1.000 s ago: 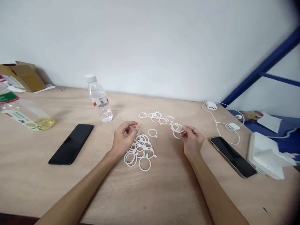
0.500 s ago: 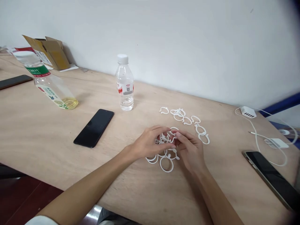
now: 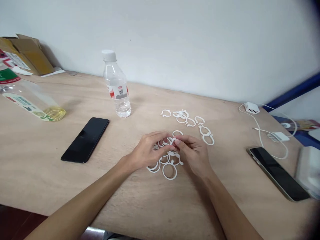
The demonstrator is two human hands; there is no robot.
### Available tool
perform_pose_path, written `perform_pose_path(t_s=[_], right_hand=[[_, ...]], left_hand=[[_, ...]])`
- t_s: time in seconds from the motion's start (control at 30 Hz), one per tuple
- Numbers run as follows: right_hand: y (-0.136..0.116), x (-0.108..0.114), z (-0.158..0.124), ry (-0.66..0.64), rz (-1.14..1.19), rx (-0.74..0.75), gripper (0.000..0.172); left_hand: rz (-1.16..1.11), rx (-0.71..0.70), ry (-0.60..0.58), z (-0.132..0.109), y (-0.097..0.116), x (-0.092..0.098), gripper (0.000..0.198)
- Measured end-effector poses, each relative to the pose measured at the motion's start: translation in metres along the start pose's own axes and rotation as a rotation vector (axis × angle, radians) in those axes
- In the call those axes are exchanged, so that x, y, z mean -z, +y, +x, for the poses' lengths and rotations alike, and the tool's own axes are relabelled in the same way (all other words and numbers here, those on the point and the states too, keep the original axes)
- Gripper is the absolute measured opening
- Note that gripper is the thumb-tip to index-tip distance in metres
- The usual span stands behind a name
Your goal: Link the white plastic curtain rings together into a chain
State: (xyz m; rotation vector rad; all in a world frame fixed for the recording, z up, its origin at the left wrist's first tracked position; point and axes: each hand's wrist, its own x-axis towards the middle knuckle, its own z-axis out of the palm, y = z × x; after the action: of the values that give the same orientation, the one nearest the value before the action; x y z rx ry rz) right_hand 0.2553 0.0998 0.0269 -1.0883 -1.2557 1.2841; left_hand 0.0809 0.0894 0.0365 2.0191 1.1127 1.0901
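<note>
Both hands meet over a loose pile of white plastic rings with small tabs at their ends. My right hand is closed, thumb and index finger pinching the end of a white ring. Facing it from the left, my left hand curves its thumb and fingers around the same ring, with the fingertips close to my right hand. Part of the held ring is hidden by fingers and blends with the rings beneath. Behind the hands, a second spread of white rings lies on the wooden table.
A black phone and a clear water bottle are left of the hands. Farther left stand an oil-coloured drink bottle and a cardboard box. At right are another phone, a white charger and cables.
The camera view has turned right, so the table items appear shifted left. My hands stay over the ring pile, with the fingertips slightly closer together around the ring.
</note>
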Motion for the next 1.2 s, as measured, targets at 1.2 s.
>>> perform_pose_path(t_s=[1.2], right_hand=[[-0.005, 0.034, 0.007, 0.466, -0.534, 0.069, 0.026]], left_hand=[[0.259, -0.187, 0.13, -0.005, -0.008, -0.01, 0.034]])
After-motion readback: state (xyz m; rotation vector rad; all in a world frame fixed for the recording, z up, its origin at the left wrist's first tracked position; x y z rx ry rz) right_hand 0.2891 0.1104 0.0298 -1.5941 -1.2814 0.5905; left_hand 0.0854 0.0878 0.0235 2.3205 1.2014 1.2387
